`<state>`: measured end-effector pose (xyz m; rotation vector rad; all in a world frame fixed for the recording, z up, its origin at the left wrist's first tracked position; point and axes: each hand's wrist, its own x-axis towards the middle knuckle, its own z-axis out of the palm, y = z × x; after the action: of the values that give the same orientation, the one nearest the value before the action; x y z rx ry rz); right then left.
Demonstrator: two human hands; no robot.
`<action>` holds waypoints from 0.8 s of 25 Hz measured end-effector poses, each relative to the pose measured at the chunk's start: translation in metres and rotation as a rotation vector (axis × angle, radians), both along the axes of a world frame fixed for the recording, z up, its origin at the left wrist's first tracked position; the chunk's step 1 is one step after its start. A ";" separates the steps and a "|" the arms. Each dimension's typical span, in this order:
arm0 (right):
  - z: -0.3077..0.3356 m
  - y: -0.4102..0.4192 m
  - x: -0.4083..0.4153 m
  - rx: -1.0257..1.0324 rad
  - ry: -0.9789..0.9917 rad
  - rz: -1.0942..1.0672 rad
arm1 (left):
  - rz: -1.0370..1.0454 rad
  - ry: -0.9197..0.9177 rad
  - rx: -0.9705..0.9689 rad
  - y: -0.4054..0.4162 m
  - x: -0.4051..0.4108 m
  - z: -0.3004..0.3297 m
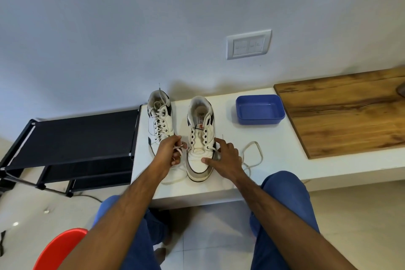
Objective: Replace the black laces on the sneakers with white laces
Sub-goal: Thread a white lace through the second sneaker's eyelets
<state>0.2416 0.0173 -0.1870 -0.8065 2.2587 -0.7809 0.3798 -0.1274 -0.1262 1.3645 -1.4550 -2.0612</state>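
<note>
- My left hand has its fingers curled round one end of the white lace, just left of the near sneaker.
- My right hand rests on that sneaker's toe — fingers spread, thumb on the toe cap, gripping nothing.
- The lace's other end loops on the white bench to the right.
- The far sneaker stands fully laced in white — beside it, near the wall.
- A blue tray sits further right.

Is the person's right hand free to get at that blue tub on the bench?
Probably yes. The right hand rests on the near sneaker, holding nothing that shows, and only bare white bench lies between it and the blue tub.
</note>
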 end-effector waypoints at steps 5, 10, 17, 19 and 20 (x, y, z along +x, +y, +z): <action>-0.001 -0.001 -0.002 0.012 0.015 0.008 | -0.479 -0.421 -0.528 -0.012 0.001 -0.003; -0.001 -0.003 0.000 0.012 0.037 0.023 | -0.808 -0.553 -0.778 -0.024 -0.011 -0.010; -0.002 -0.004 0.001 0.024 0.093 0.031 | -0.561 -0.475 -0.878 -0.016 -0.010 -0.018; -0.003 -0.004 0.001 0.025 0.096 0.032 | -0.443 -0.451 -0.870 -0.004 -0.011 -0.024; -0.003 -0.003 0.001 0.025 0.094 0.033 | -0.376 -0.425 -0.812 -0.001 -0.011 -0.024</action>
<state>0.2421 0.0139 -0.1903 -0.8834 2.3273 -0.7113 0.3683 -0.1287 -0.1499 1.2500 -2.5003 -1.0784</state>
